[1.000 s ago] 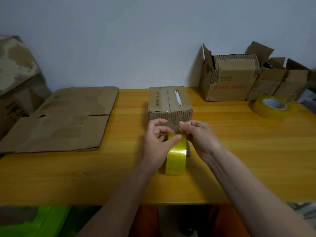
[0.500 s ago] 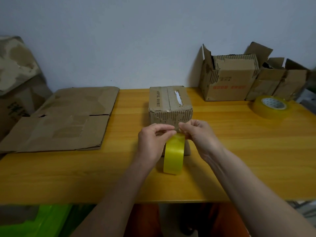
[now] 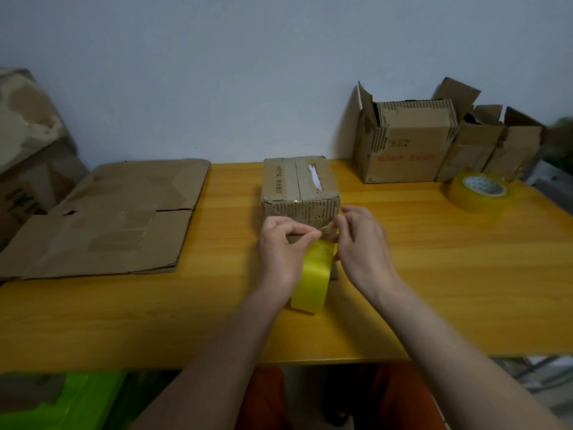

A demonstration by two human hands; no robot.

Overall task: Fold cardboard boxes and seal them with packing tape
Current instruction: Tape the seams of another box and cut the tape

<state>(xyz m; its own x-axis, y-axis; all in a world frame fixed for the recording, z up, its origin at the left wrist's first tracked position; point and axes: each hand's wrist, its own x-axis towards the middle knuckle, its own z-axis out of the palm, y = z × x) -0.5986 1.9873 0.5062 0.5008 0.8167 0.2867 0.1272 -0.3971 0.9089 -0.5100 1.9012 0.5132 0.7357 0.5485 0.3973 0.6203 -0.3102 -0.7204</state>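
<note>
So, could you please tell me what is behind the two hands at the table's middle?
A closed cardboard box stands behind the left hand and right hand. They and the yellow tape roll cover its lower front.

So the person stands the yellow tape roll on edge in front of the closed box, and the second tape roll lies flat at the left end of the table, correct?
Not quite. The head view shows the second tape roll lying flat at the right end of the table, near the open boxes. The rest is correct: both hands work the yellow tape roll before the closed box.

Both hands, left (image 3: 283, 249) and right (image 3: 361, 243), meet with fingertips pinched.
</note>
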